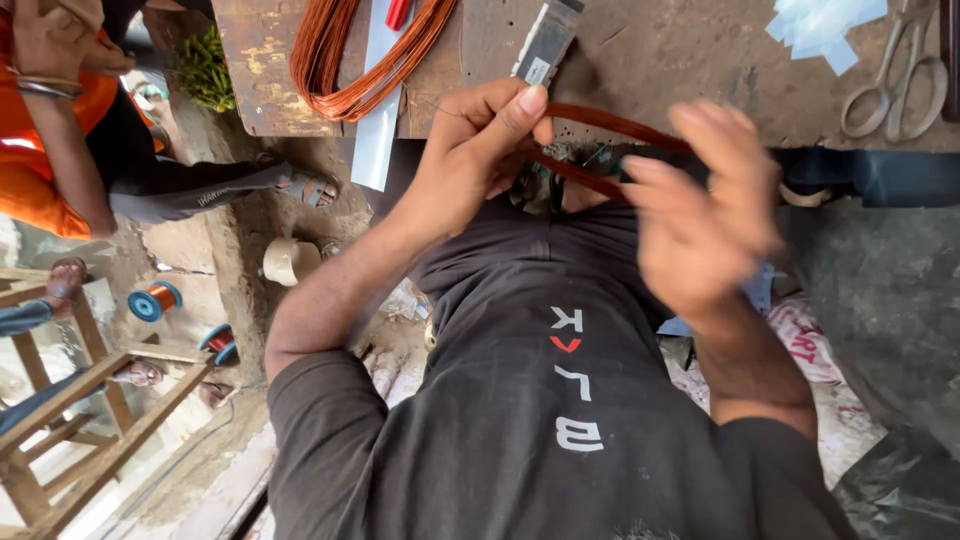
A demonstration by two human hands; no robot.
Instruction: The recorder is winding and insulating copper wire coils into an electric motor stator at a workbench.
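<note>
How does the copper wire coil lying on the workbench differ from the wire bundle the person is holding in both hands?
The copper wire coil lies loose and untouched on the wooden workbench, curving in a wide open loop; the held wire bundle is pulled into narrow, nearly straight strands between the left hand and right hand. The coil looks bright orange, the bundle darker reddish-brown. The coil looks thicker, with more strands. Both are multi-strand copper-coloured wire.

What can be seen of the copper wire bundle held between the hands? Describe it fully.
The copper wire bundle is a thin band of reddish-brown strands, glossy like enamelled wire. Two runs of it show, stretched at a slant at the workbench edge, close to the dark shirt. The left hand pinches one end between thumb and fingers; the blurred right hand covers the other. Its full loop is hidden.
</note>
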